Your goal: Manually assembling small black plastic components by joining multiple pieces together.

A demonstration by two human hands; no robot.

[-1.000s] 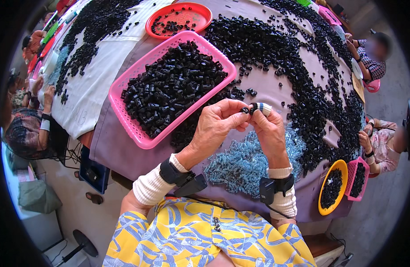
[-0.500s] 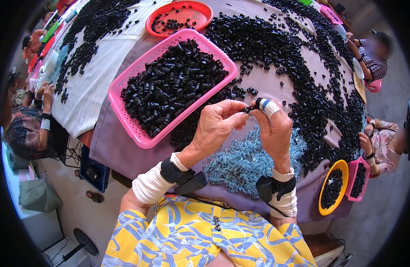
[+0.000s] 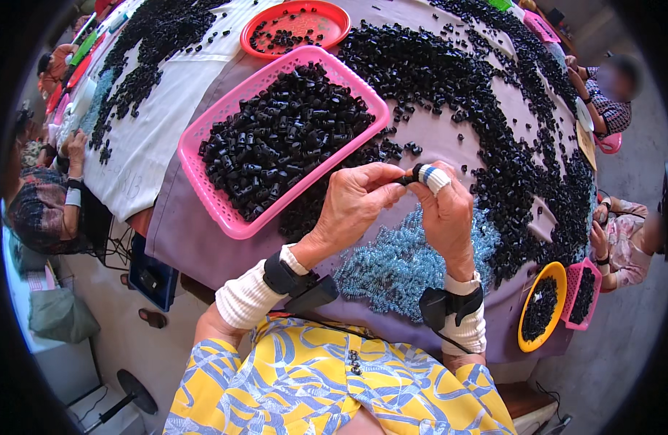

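Note:
My left hand (image 3: 354,204) and my right hand (image 3: 448,217) meet at the fingertips above the table. Between them they pinch a small black plastic piece (image 3: 409,178), mostly covered by the fingers. A white finger sleeve with blue and black bands (image 3: 434,176) wraps a finger of my right hand. Under my hands lies a heap of small, shiny light-blue pieces (image 3: 388,272), possibly springs. To the left of my hands, a pink basket (image 3: 196,185) is filled with small black plastic parts (image 3: 276,138).
Loose black parts (image 3: 413,65) spread over the cloth-covered table (image 3: 178,246). A red tray (image 3: 294,20) stands beyond the basket; a yellow bowl (image 3: 561,279) and a small pink basket (image 3: 598,279) sit at the right edge. Co-workers (image 3: 624,239) sit on both sides.
The black bits that showed between my fingertips are now largely covered, with the fingertips closer around them. Both hands stay in nearly the same place.

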